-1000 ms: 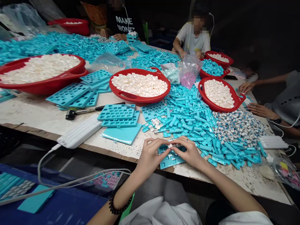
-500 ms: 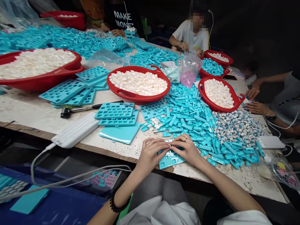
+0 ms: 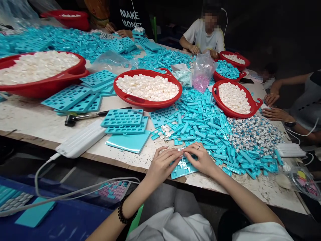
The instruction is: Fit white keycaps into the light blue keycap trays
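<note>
At the near table edge lies a turquoise panel (image 3: 184, 169) with square openings, shaped like a keypad frame. My left hand (image 3: 163, 164) and my right hand (image 3: 201, 160) meet over its upper part, fingertips almost touching. Both hands are closed in a pinch; whatever is between the fingertips is too small and covered to make out. White bits show at the panel's far edge beside the fingertips. Just beyond are small white keycap-like pieces (image 3: 166, 131) and a heap of turquoise bar-shaped pieces (image 3: 200, 124).
Red basins (image 3: 147, 104) of white pieces stand behind. Left are stacked turquoise panels (image 3: 122, 121), a flat turquoise plate (image 3: 129, 142), a hammer (image 3: 71, 119) and a white power strip (image 3: 81, 139). Small white-and-blue parts (image 3: 255, 135) lie right. A co-worker's hands (image 3: 276, 113) are at far right.
My fingertips have shifted slightly up over the panel, still pinched together. My right fingers have drawn in a little. The surrounding heaps and basins stay put.
</note>
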